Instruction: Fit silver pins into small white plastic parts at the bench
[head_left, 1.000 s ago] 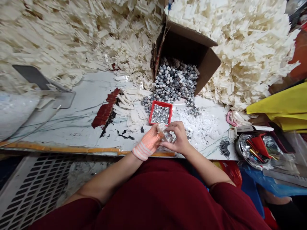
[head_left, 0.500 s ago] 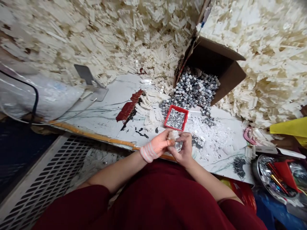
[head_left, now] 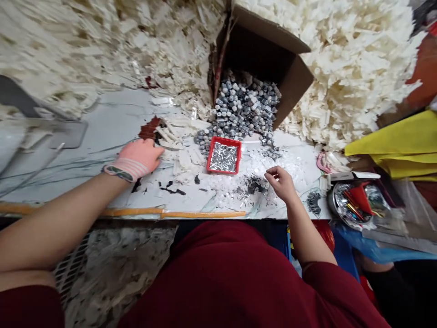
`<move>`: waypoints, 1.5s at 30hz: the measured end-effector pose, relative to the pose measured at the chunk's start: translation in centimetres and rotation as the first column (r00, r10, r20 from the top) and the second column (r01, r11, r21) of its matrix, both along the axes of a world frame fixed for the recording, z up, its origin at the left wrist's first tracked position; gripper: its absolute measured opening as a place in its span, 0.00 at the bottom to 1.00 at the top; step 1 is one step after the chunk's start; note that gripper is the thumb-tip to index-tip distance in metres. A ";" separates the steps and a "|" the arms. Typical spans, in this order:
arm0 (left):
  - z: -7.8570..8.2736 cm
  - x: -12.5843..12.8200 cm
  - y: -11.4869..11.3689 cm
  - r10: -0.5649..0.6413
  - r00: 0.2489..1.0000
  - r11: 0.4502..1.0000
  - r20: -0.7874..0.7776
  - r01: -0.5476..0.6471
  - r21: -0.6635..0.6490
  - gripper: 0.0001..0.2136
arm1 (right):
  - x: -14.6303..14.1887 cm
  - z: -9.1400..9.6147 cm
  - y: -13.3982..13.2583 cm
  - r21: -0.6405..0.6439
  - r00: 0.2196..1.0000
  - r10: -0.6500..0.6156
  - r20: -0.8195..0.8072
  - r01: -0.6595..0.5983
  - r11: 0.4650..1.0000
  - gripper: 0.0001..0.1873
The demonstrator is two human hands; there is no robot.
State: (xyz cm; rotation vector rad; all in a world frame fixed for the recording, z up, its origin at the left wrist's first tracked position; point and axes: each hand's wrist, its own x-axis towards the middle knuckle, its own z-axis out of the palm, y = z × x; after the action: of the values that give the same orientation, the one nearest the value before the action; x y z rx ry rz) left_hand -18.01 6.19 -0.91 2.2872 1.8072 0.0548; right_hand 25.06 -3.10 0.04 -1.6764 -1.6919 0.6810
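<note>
My left hand [head_left: 138, 157], in a pink glove with a striped cuff, lies low over the table at the left. Its thumb stands apart from the fingers, whose tips point away from me and are partly hidden. Just beyond it are a dark red flaky piece [head_left: 149, 128] and loose white plastic strips [head_left: 172, 135]. My bare right hand [head_left: 280, 182] hovers at the edge of a scatter of small clear-white bits [head_left: 249, 175], thumb and fingertips drawn together. Whatever they pinch is too small to make out. Between the hands sits a red tray [head_left: 209, 157] of short silvery metal pins [head_left: 223, 157].
A cardboard box [head_left: 293, 93] on its side spills small grey-white cylindrical pieces [head_left: 246, 105]. Cream plastic strips [head_left: 102, 41] are heaped along the back. At right are a metal bowl [head_left: 332, 200] of odds and ends and yellow sheeting [head_left: 396, 141]. Orange edging [head_left: 205, 214] lines the table front.
My hands were together at the front, holding a clear-white piece; they have parted. The left moved left to the strips, the right moved right to the small bits. My view shifted right.
</note>
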 end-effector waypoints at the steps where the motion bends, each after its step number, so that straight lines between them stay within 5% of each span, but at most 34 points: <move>1: -0.4 0.2 0.3 -0.010 1.000 1.000 0.009 0.010 0.018 0.03 | 0.6 -0.1 -0.1 -0.046 0.999 0.016 0.038 -0.014 0.999 0.08; 5: -1.0 -0.2 -0.6 -0.026 1.000 0.998 -0.006 0.027 0.062 0.10 | 1.1 -1.4 0.3 -0.240 0.964 0.166 0.208 -0.114 0.964 0.03; 8: -0.2 -0.4 -2.9 0.129 0.991 0.989 0.026 -0.131 0.068 0.14 | -0.3 -2.2 1.4 -0.330 0.876 0.289 0.388 -0.161 0.930 0.04; 13: 1.4 2.6 -8.0 0.424 0.802 0.900 0.421 -0.424 -0.098 0.16 | -3.8 -3.0 2.9 -0.430 0.759 0.410 0.506 -0.190 0.883 0.10; 17: 0.0 8.2 -10.7 0.499 0.519 0.863 0.694 -0.223 -0.453 0.14 | -4.8 -3.4 3.1 -0.489 0.726 0.470 0.502 -0.209 0.847 0.14; 19: -1.2 11.6 -11.3 0.521 0.316 0.836 0.793 -0.003 -0.549 0.21 | -4.5 -3.4 2.6 -0.445 0.803 0.439 0.403 -0.247 0.861 0.13; 21: -2.3 14.8 -11.6 0.548 0.217 0.791 0.808 0.178 -0.585 0.24 | -4.3 -3.1 1.6 -0.345 0.921 0.321 0.221 -0.233 0.909 0.09; 25: -3.4 18.7 -11.9 0.608 0.202 0.732 0.768 0.232 -0.641 0.14 | -5.3 -2.6 -1.4 -0.166 0.968 0.202 -0.151 -0.227 0.960 0.09; 29: -2.8 19.1 -12.6 0.595 0.253 0.746 0.763 0.179 -0.641 0.11 | -7.3 -2.7 -3.6 -0.041 0.962 0.274 -0.015 -0.274 0.961 0.06; 36: -1.2 17.9 -13.2 0.673 0.212 0.695 0.709 0.149 -0.704 0.12 | -8.4 -3.0 -3.7 -0.119 0.949 0.308 0.066 -0.299 0.947 0.07; 45: -1.7 18.0 -13.4 0.711 0.179 0.646 0.680 0.214 -0.732 0.15 | -8.3 -2.7 -3.9 -0.187 0.954 0.299 -0.003 -0.295 0.937 0.05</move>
State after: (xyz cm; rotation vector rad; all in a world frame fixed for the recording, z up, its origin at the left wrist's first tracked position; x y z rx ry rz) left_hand -0.03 -7.21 -2.56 0.7728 1.0835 0.6116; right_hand 16.75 -6.96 -2.62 -1.5701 -1.9753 0.9906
